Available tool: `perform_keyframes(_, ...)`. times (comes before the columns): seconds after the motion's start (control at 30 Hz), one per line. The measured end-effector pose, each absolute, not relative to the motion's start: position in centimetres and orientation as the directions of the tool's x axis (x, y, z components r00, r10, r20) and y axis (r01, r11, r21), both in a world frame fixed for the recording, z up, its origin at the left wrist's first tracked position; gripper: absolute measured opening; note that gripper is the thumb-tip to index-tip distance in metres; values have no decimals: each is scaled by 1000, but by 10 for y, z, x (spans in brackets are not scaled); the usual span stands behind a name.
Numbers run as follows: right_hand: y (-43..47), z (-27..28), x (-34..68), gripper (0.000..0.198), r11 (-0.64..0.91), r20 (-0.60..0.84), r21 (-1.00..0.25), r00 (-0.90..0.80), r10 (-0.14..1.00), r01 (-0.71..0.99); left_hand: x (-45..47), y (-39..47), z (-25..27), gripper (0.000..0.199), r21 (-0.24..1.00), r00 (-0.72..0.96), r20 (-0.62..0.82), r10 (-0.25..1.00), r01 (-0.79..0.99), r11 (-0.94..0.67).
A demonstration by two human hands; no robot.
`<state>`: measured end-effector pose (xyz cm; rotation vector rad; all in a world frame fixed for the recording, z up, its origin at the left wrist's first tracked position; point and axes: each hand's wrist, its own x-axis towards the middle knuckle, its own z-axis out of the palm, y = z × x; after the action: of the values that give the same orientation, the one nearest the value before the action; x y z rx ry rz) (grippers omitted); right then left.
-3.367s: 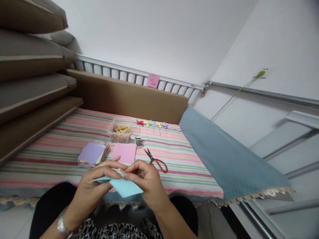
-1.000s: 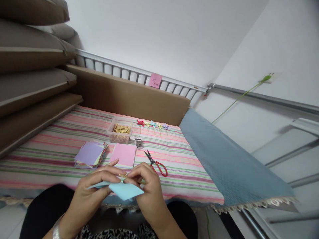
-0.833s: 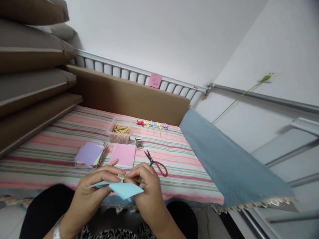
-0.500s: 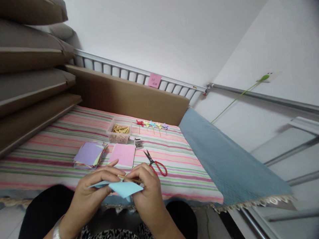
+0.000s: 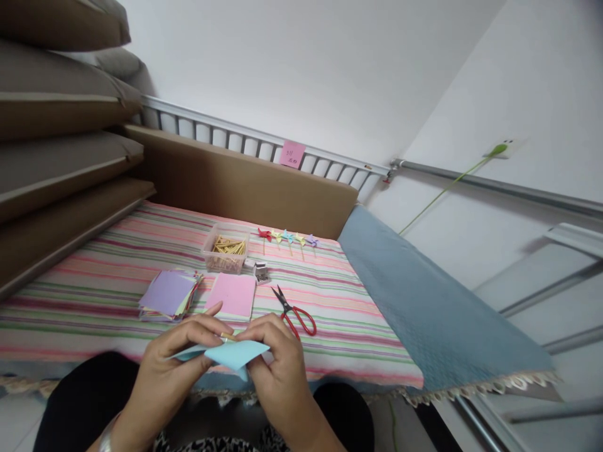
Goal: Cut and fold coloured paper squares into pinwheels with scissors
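A light-blue paper pinwheel (image 5: 238,354) is held between both hands near the front edge of the striped cloth. My left hand (image 5: 176,355) pinches its left side between thumb and fingers. My right hand (image 5: 277,358) is closed on its right side, fingers bent over the top and thumb below. Between the fingertips the end of a small wooden stick (image 5: 228,337) shows against the paper; its remaining length is hidden. Just beyond the hands lie red-handled scissors (image 5: 296,314), partly spread, and a pile of pink paper squares (image 5: 232,294).
A purple-topped paper stack (image 5: 168,294) lies left, behind it a clear box (image 5: 226,263) of wooden sticks. A small box (image 5: 261,272) holds tiny metal pieces. Several finished pinwheels (image 5: 287,236) line the back. Stacked cushions (image 5: 70,157) rise at left; a brown board (image 5: 245,182) stands behind.
My right fingers have shifted over the stick, so only its short left end still shows. The pinwheel has tilted slightly and stays between both hands.
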<state>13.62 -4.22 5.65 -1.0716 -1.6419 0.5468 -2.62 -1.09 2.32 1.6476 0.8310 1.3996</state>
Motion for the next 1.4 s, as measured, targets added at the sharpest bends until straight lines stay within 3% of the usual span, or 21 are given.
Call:
perform_keyframes(0.87,-38,51,132,15,506,548,-769,-4,836,391,-31,-1,3,7,915,133,397,908,16,-403)
perform_keyframes(0.97,-39,50,132,16,507,555,-765,8,832,396,-31,2,-1,13,936,105,350,931,2,-352)
perform_keyframes(1.17,-42,45,134,26,503,565,-749,18,825,431,-23,2,3,27,992,38,126,991,-36,-124)
perform_keyframes(1.4,-40,41,143,31,423,482,-795,29,876,434,-11,5,11,40,994,-18,28,999,-103,-30)
